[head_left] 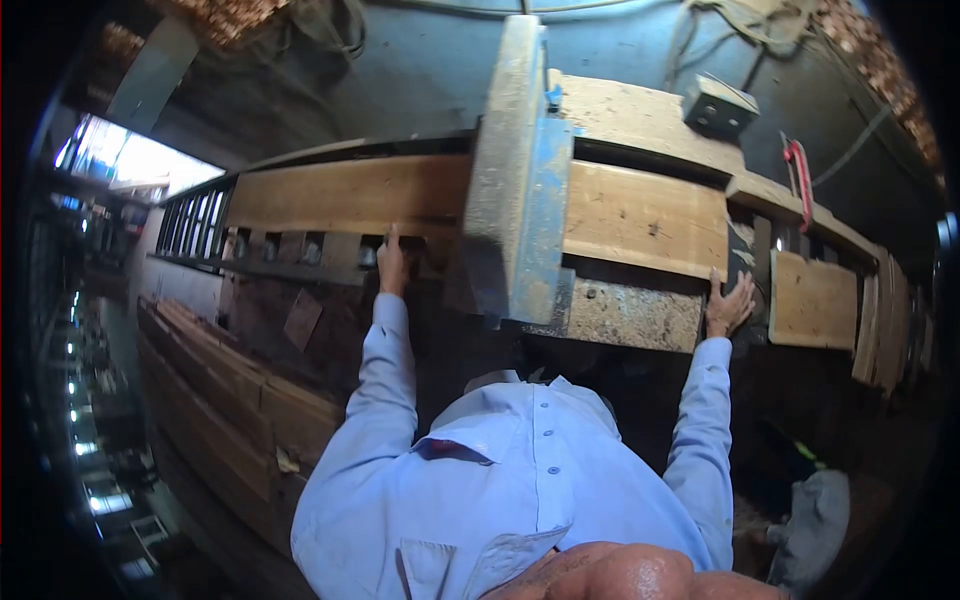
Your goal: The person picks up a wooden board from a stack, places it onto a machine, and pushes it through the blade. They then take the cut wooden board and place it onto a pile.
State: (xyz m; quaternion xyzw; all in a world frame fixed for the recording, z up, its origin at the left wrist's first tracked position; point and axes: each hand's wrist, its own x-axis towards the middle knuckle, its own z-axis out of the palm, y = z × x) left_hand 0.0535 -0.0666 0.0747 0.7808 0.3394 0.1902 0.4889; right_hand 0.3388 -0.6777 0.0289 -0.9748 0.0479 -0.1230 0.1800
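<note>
A long wooden plank (645, 218) lies across a blue machine (540, 215), its middle hidden under the machine's dusty crosspiece. My left hand (393, 266) is at the near edge of the plank's left stretch, one finger stretched forward against it, the other fingers partly hidden. At the right end, my right hand (732, 306) has its fingers spread and touches the plank's near corner. Wood shavings cover the machine bed (635, 315) between the plank and my body.
A shorter board (813, 302) lies right of my right hand. Behind the plank are a wood panel (640, 120), a metal box (720, 105) and a red-handled tool (799, 180). Stacked planks (215, 390) stand at my left. A grey cloth-like shape (815, 525) shows at lower right.
</note>
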